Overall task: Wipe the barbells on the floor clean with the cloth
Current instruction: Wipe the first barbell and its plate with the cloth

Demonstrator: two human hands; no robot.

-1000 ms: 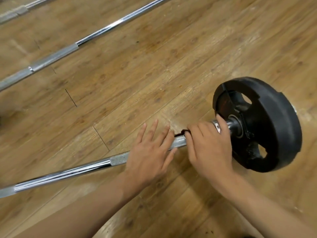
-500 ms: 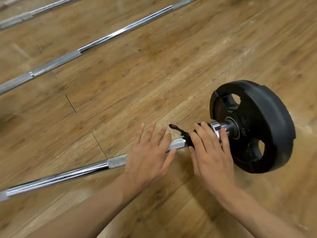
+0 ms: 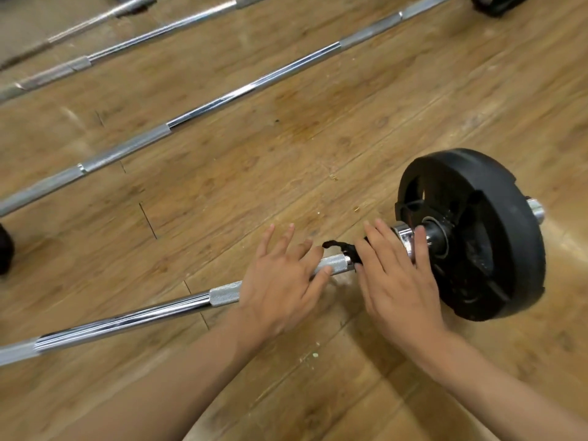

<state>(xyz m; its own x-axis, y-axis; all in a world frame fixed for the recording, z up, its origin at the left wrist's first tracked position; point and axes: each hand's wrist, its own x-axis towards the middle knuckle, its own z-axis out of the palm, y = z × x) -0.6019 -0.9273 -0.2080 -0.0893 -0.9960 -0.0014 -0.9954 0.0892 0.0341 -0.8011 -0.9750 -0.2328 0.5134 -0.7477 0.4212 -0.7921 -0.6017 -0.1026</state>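
Two hands on the nearest barbell (image 3: 127,319).
Left hand (image 3: 280,288) rests flat, fingers spread; right hand (image 3: 394,278), fingers straight, presses the black cloth (image 3: 346,249) down beside the plate (image 3: 496,218).

The long silver metal barbell (image 3: 127,319) nearest the camera is shiny chrome, mirror-smooth on the plain stretches. It goes dull grey and rough at the knurled grip bands (image 3: 222,296). The round black weight plate (image 3: 509,224) looks like matt rubber, kinda scuffed and dusty. The small black cloth (image 3: 348,251) is soft matt fabric. The brown wood-plank floor (image 3: 318,138) has visible grain and a low sheen.
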